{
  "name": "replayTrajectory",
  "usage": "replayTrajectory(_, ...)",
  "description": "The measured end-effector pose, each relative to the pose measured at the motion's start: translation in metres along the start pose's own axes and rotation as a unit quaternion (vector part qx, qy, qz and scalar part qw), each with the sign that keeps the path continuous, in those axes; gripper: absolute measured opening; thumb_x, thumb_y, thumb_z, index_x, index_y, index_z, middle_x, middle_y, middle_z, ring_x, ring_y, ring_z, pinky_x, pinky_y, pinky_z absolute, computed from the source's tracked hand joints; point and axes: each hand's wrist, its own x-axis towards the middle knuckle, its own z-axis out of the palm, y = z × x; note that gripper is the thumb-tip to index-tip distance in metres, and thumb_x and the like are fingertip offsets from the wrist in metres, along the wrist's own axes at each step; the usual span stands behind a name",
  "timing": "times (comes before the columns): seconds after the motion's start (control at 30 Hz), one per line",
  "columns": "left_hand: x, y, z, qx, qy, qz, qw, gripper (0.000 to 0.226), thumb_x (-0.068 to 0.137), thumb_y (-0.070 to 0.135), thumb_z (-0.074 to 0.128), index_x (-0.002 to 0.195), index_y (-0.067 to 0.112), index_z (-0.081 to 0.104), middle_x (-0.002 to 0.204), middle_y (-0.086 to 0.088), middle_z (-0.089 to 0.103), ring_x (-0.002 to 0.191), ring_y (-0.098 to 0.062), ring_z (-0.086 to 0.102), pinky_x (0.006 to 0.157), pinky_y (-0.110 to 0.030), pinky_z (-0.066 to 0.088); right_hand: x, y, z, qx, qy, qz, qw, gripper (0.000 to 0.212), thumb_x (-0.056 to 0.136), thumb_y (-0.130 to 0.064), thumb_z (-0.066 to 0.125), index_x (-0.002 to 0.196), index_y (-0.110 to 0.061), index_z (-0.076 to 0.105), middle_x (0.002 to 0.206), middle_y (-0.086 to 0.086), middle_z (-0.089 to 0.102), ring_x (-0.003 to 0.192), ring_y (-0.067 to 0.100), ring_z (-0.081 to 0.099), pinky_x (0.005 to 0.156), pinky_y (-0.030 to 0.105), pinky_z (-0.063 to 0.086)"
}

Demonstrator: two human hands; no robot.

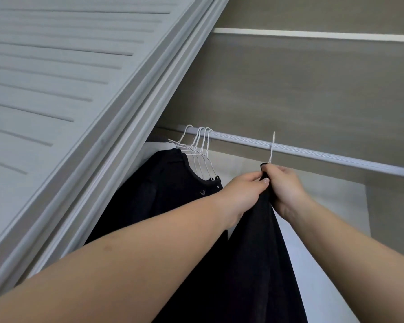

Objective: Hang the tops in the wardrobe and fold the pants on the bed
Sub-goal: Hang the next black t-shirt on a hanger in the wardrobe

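At the left stands the slatted door (56,78), and beside it black tops (163,183) hang on white hangers (198,145) bunched on the rail (324,156). Further right, the left hand (243,192) and right hand (282,185) both pinch the neck of another black top (257,252), fingers clamped on the cloth. Its hanger hook (272,145) sits over the rail, apart from the others.

No text, label or number can be read anywhere here.

White louvred door (56,89) at left, pale shelf edge (313,34) above.
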Motion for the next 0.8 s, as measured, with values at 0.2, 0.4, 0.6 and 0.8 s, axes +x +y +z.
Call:
replayTrajectory(0.2, 0.009, -0.018, -0.019, 0.051, 0.078, 0.024, 0.995, 0.031, 0.098, 0.026, 0.046, 0.126, 0.03, 0.059, 0.123, -0.001, 0.064, 0.112, -0.018, 0.06, 0.098, -0.035, 0.048, 0.014, 0.018, 0.024, -0.031, -0.013, 0.013, 0.999, 0.024, 0.085, -0.008, 0.053, 0.062, -0.011, 0.045, 0.054, 0.006, 0.044, 0.051, 0.021, 0.043, 0.053, 0.028, 0.036)
replayTrajectory(0.4, -0.004, -0.022, -0.033, 0.062, 0.177, 0.072, 0.98, 0.028, 0.097, 0.022, 0.045, 0.119, 0.026, 0.062, 0.11, 0.005, 0.067, 0.104, -0.011, 0.061, 0.097, -0.033, 0.048, 0.007, 0.021, 0.057, -0.013, -0.075, 0.034, 0.997, 0.02, 0.085, -0.009, 0.053, 0.065, -0.009, 0.049, 0.068, 0.013, 0.047, 0.066, 0.024, 0.048, 0.061, 0.033, 0.037)
replayTrajectory(0.6, -0.015, -0.014, -0.049, 0.082, 0.187, 0.068, 0.977, 0.029, 0.099, 0.019, 0.042, 0.118, 0.02, 0.065, 0.104, 0.003, 0.068, 0.102, -0.011, 0.062, 0.093, -0.026, 0.047, -0.002, 0.016, 0.07, -0.008, -0.109, 0.057, 0.992, 0.022, 0.091, -0.025, 0.056, 0.074, -0.013, 0.051, 0.074, 0.015, 0.046, 0.063, 0.021, 0.047, 0.065, 0.029, 0.043)
replayTrajectory(0.8, -0.036, -0.015, -0.046, 0.099, 0.169, 0.051, 0.979, 0.025, 0.097, 0.018, 0.048, 0.115, 0.024, 0.064, 0.097, 0.012, 0.068, 0.097, -0.005, 0.062, 0.09, -0.021, 0.046, -0.017, 0.016, 0.052, 0.006, -0.09, 0.037, 0.995, 0.019, 0.092, -0.033, 0.059, 0.083, -0.016, 0.057, 0.055, -0.006, 0.048, 0.043, 0.006, 0.044, 0.056, 0.02, 0.05)
